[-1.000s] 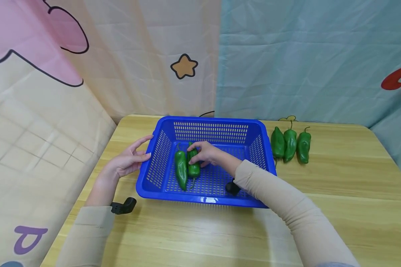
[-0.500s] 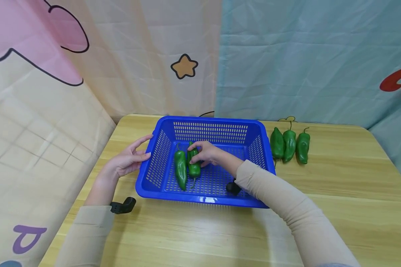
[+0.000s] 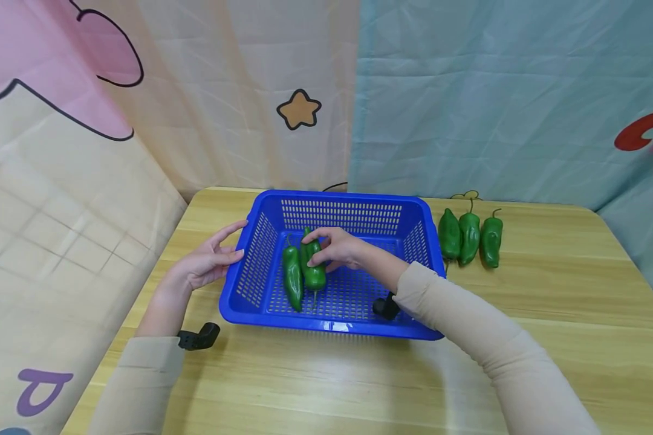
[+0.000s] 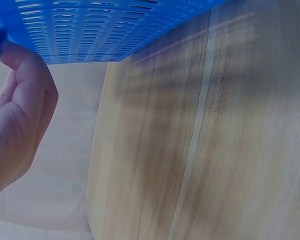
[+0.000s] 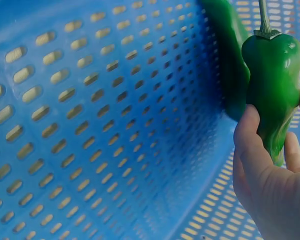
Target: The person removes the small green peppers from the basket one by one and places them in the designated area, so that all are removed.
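Note:
A blue perforated plastic basket [image 3: 299, 324] stands on the wooden table. At its left side my left hand [image 3: 209, 261] grips the rim; in the left wrist view the bent fingers of that left hand [image 4: 25, 100] meet the basket wall [image 4: 90, 30]. Inside the basket, my right hand [image 3: 341, 249] pinches a long green pepper [image 3: 314, 279] between thumb and fingers. Its stem points toward the front in the head view. A second green pepper [image 3: 292, 278] lies just left of it on the basket floor. The right wrist view shows the held pepper [image 5: 275, 65] stem up.
To the right of the basket, three more green peppers [image 3: 470, 238] lie in a row on the table [image 3: 549, 290]. Printed curtains [image 3: 468, 109] hang behind the table and along its left side. A black wrist camera [image 3: 198, 336] sits on the left forearm.
The right hand has shifted the pinched pepper slightly left and tilted its far end left, closer to the second pepper. The left hand stays at the rim.

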Motion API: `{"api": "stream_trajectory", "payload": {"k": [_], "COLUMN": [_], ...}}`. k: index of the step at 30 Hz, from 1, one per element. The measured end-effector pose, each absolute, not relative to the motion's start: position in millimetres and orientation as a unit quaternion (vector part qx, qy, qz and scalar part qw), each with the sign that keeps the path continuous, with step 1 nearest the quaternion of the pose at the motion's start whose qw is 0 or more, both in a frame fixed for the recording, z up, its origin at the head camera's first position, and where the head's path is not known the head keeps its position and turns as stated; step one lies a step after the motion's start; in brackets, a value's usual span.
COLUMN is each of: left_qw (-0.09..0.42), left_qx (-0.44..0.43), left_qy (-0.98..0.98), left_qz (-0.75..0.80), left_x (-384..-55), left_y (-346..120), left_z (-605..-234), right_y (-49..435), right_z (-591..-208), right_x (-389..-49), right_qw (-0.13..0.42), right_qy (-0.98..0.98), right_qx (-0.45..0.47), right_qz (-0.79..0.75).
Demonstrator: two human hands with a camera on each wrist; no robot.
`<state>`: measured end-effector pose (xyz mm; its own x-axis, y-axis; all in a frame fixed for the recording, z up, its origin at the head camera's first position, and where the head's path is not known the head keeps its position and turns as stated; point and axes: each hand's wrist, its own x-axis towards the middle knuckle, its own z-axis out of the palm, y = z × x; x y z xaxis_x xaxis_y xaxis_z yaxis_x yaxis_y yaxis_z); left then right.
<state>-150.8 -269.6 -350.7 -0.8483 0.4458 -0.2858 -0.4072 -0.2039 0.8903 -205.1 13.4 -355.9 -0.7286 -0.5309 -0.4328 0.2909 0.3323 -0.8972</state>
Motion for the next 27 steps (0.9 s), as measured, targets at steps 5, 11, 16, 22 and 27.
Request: {"api": "stream_trajectory", "payload": {"k": [5, 11, 16, 22, 27], "left_qw": [0.276, 0.277, 0.277, 0.279, 0.278], "left_qx": [0.024, 0.012, 0.004, 0.003, 0.001], "left_qy": [0.566, 0.571, 0.575, 0.575, 0.576], "left_qz": [0.776, 0.772, 0.77, 0.769, 0.769], "left_x": [-150.8, -151.0, -151.1, -151.0, -151.0], "left_y": [-269.9, -269.2, -269.4, -269.3, -269.0], "left_z": [-351.3, -350.6, -349.6, -349.2, -349.0], "right_y": [16.4, 20.1, 23.6, 29.0, 34.4], "right_z": [-344.6, -332.7, -324.7, -317.3, -310.0], "right_x": [-199.0, -193.6, -190.7, -188.1, -185.6], "right_qw": [0.368, 0.374, 0.373, 0.374, 0.366], "right_qy": [0.712, 0.69, 0.679, 0.675, 0.671], "right_qx": [-0.094, -0.102, -0.106, -0.113, -0.118], "right_qz": [-0.59, -0.611, -0.624, -0.626, -0.633]}}
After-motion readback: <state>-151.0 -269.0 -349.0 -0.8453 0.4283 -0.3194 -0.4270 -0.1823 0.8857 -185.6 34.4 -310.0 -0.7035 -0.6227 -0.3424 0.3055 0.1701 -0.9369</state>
